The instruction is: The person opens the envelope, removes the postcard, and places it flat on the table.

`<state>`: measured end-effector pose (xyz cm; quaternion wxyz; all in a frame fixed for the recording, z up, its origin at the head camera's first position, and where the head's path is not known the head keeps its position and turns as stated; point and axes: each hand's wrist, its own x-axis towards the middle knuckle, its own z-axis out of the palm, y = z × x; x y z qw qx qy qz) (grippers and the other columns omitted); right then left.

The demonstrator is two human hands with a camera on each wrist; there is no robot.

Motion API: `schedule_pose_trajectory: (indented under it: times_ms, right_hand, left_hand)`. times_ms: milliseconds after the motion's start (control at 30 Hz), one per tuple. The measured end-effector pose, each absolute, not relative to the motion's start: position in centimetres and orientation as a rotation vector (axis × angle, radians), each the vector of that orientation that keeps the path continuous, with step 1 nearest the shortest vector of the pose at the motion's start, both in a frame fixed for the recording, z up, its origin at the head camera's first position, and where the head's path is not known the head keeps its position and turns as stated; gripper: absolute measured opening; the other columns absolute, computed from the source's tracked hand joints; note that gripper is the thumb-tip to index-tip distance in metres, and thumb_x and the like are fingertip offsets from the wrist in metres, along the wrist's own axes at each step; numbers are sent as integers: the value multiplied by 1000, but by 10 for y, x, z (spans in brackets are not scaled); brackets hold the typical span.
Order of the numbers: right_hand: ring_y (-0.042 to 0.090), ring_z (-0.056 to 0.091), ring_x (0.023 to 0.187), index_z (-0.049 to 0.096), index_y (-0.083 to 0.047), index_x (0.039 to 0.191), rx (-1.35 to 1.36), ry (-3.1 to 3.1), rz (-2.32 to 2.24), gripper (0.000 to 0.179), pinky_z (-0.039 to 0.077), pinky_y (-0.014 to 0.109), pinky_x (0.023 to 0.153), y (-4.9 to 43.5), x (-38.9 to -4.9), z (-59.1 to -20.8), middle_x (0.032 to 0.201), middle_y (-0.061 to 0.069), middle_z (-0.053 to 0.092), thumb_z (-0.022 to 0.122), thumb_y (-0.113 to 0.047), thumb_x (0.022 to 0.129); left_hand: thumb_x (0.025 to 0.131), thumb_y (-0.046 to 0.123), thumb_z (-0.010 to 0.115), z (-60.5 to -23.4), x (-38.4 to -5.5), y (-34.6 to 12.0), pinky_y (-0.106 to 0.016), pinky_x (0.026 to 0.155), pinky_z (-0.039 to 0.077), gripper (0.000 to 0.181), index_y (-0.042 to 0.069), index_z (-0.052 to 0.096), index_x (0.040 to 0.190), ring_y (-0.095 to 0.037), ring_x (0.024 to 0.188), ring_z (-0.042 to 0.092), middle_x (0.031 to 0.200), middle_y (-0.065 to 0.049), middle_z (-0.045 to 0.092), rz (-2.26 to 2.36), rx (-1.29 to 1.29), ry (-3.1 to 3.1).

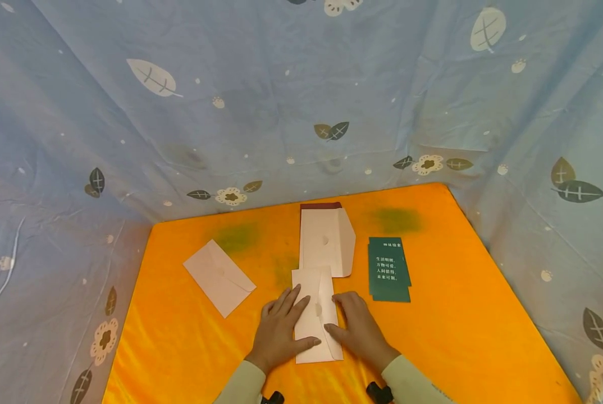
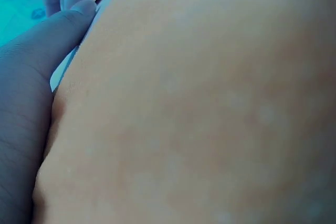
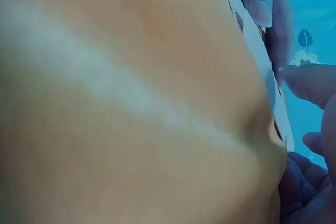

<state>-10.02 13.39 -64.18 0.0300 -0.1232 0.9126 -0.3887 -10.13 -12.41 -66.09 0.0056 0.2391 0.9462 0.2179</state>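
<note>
A pale pink envelope (image 1: pixel 311 325) lies upright at the front middle of the table, its pointed flap folded over along the right side. My left hand (image 1: pixel 280 330) rests on its left part, fingers spread and thumb laid across the lower front. From the right, my right hand (image 1: pixel 359 331) touches it, with the thumb on the flap and the fingers bent loosely at the edge. In the right wrist view the envelope (image 3: pixel 255 43) shows only as a thin slanted strip. Orange cloth fills most of both wrist views.
Behind it lies another pale envelope (image 1: pixel 319 238) with its flap out to the right and a dark red edge above. A third envelope (image 1: pixel 219 279) lies tilted at left. Dark green cards (image 1: pixel 389 269) with white writing overlap at right. Patterned curtains (image 1: pixel 281 112) surround the orange table (image 1: pixel 463 314).
</note>
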Motion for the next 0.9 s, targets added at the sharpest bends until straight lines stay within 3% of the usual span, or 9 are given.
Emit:
schedule_pose_trajectory:
  times_ms: [300,900]
  right_hand:
    - [33,55,119,62,-2,136,-410,2900,-1106,65,50,51,105,122,-96,-642,129,12,58,95,-28,85]
    - [32,57,110,64,-3,136,-374,2978,-1002,63,53,52,99,112,-92,-640,125,14,55,91,-27,84]
  left_hand:
    - [90,85,63,-661,-101,-126,-60,115,31,97,27,47,167,-25,162,23,180,1,21,702,743,2953]
    - [90,82,66,-660,-101,-125,-60,113,31,96,27,49,166,-27,161,27,179,-1,24,716,761,2974]
